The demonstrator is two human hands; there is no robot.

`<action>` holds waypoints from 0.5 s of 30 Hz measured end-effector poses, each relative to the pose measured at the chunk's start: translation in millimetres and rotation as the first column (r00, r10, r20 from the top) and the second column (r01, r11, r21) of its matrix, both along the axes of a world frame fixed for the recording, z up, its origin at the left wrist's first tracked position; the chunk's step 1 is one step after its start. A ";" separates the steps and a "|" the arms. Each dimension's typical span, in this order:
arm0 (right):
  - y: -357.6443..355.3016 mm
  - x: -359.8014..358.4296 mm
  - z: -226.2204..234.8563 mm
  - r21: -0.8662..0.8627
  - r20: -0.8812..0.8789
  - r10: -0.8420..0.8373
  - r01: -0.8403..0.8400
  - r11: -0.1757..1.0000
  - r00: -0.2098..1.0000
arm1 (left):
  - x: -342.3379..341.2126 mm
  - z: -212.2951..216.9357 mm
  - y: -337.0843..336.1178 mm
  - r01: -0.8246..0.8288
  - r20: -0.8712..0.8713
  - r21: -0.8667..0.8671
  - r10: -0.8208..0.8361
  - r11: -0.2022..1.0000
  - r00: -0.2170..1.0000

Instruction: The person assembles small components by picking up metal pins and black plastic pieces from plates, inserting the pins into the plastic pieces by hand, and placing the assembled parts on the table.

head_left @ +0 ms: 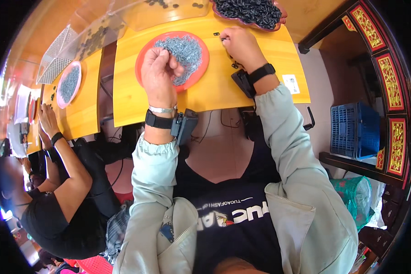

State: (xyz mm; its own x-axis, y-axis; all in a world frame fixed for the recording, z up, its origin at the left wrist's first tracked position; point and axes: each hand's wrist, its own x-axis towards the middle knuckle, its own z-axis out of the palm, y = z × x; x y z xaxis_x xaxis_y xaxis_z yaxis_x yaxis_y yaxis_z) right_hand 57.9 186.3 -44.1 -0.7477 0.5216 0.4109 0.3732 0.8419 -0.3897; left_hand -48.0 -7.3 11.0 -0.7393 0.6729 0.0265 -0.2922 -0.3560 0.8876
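A red plate (205, 58) on the yellow table holds a heap of small silvery screws (187, 51). My left hand (159, 68) is over this plate, its thumb and fingers curled together; anything between them is too small to make out. Farther right, my right hand (243, 45) rests low at the tabletop, its fingers pinched on a small black part (223, 39). Another small black part (216, 34) lies just beyond those fingertips, and a few more lie by the right wrist. Behind my right hand stands a pink-rimmed dish heaped with black parts (249, 11).
A clear plastic bin (169, 18) stands at the table's far side. To the left, a person in black (61, 214) works at another yellow table with a pink plate (79, 73) and a white perforated basket (55, 57). A blue crate (347, 130) sits at the right.
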 end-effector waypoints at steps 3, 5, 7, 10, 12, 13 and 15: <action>-20.5 8.5 28.0 -0.784 -0.291 0.048 -0.267 0.560 0.955 | 6.1 -7.3 -4.9 0.002 0.015 -0.047 -0.001 0.999 1.000; -33.9 17.1 40.3 -0.824 -0.353 0.066 -0.344 0.450 0.933 | 10.8 -10.5 -5.2 0.065 0.047 -0.010 -0.065 0.998 0.997; -52.6 21.3 51.1 -0.853 -0.502 -0.014 -0.492 0.173 0.865 | 16.2 -9.2 -4.0 0.077 0.065 -0.008 -0.076 0.997 0.995; -61.8 25.1 58.7 -0.837 -0.541 0.012 -0.540 0.090 0.841 | 23.6 -6.2 2.1 0.120 0.119 0.119 -0.134 0.986 0.984; -65.3 26.4 61.5 -0.824 -0.562 0.021 -0.562 0.067 0.827 | 28.2 -0.7 3.2 0.157 0.145 0.175 -0.184 0.972 0.972; -66.0 26.9 61.6 -0.808 -0.585 0.004 -0.584 0.074 0.811 | 30.7 0.0 4.2 0.158 0.146 0.176 -0.185 0.972 0.972; -67.3 25.8 61.9 -0.792 -0.608 -0.013 -0.605 0.081 0.794 | 34.2 0.8 5.5 0.183 0.148 0.222 -0.219 0.958 0.964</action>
